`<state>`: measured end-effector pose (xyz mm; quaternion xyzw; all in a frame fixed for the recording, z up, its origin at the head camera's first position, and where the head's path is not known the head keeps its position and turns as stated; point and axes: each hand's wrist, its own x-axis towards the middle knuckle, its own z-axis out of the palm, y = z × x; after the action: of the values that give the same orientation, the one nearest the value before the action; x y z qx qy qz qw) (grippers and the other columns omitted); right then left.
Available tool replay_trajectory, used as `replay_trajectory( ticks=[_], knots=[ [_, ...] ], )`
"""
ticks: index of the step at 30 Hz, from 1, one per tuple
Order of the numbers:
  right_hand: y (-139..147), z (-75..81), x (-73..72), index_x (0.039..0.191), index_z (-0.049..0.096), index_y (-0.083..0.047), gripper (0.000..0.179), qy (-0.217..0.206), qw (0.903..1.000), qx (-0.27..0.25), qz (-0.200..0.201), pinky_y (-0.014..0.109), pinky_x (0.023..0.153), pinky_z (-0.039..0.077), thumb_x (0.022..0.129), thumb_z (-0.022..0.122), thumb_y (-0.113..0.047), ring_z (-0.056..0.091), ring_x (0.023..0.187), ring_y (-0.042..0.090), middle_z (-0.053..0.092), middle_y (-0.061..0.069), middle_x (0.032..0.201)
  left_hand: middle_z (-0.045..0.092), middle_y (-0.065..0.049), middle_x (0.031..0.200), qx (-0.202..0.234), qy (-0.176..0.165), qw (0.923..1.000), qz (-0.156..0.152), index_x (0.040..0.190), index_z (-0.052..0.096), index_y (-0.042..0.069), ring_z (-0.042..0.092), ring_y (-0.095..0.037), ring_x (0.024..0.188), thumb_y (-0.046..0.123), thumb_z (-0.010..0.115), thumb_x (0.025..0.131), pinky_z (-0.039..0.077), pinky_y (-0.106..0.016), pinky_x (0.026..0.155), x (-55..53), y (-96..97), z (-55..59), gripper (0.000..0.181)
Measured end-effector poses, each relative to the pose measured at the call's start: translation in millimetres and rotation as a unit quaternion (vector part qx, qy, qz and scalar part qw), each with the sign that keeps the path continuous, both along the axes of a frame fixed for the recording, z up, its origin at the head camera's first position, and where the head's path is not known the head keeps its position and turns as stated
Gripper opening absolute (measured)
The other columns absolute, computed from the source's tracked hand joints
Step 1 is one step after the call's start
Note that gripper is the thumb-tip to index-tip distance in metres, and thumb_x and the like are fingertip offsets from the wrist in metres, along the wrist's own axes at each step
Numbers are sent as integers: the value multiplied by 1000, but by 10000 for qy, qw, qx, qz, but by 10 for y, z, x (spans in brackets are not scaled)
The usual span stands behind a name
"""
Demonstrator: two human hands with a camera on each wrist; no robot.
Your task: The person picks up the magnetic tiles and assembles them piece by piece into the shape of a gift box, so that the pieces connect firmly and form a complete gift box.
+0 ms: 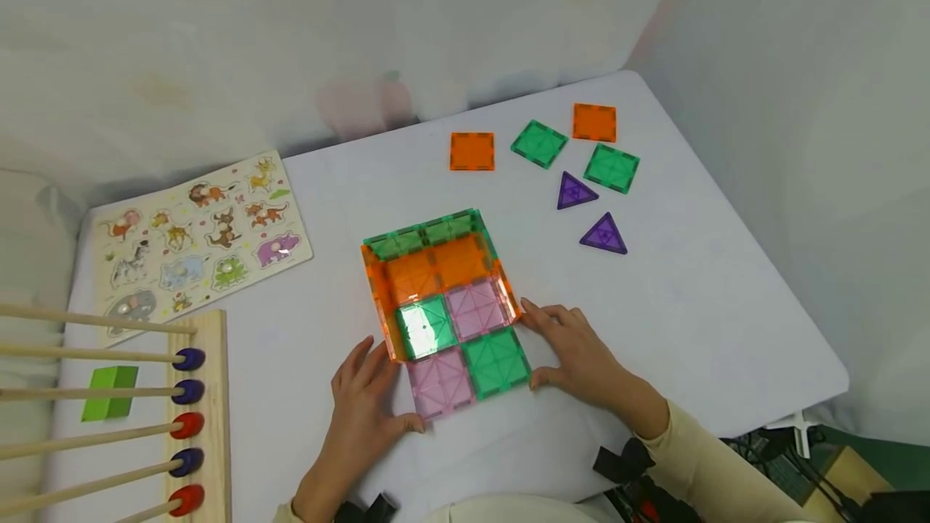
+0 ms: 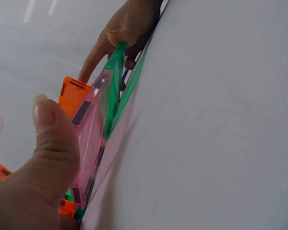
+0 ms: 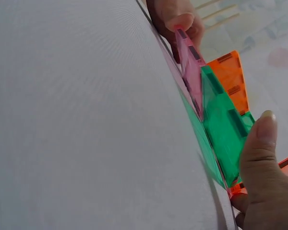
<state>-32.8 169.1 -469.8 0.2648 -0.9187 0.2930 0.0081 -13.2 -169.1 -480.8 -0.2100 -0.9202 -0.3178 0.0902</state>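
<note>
A box of see-through magnetic tiles [image 1: 477, 309] sits mid-table, with green and orange walls round an orange, green and pink floor. At its near side are a pink square tile [image 1: 441, 384] and a green square tile [image 1: 497, 361], joined edge to edge. My left hand [image 1: 366, 402] is at the left side, fingers by the orange wall and thumb at the pink tile's near corner. On the right, my right hand [image 1: 581, 357] touches the orange wall's corner with a fingertip, its thumb at the green tile's edge. Both hands have fingers spread, loosely bent.
Loose orange squares [image 1: 472, 152], green squares [image 1: 539, 144] and purple triangles [image 1: 604, 234] lie towards the back right. An animal puzzle board [image 1: 207, 240] is at the back left. A wooden bead rack [image 1: 211, 410] and a green block [image 1: 109, 392] stand at the left.
</note>
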Motion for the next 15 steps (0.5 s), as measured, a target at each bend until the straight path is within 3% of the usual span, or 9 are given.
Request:
replay_trajectory(
  ticks=[8,15],
  knots=[
    [-58,3,-38,152,23,-9,94,-271,9974,-589,-316,34,84,37,83,26,-74,51,112,20,63,2,131,58,-22,127,705,-272,9969,226,109,69,-5,35,-46,128,80,42,73,20,-69,93,-3,45,33,96],
    [-174,31,-83,145,35,-8,85,-652,9814,-1611,-811,37,84,39,88,28,-71,59,104,19,67,6,120,61,-24,121,1117,-340,9906,716,106,69,-6,40,-44,126,69,34,90,19,-68,96,0,123,53,84]
  ],
)
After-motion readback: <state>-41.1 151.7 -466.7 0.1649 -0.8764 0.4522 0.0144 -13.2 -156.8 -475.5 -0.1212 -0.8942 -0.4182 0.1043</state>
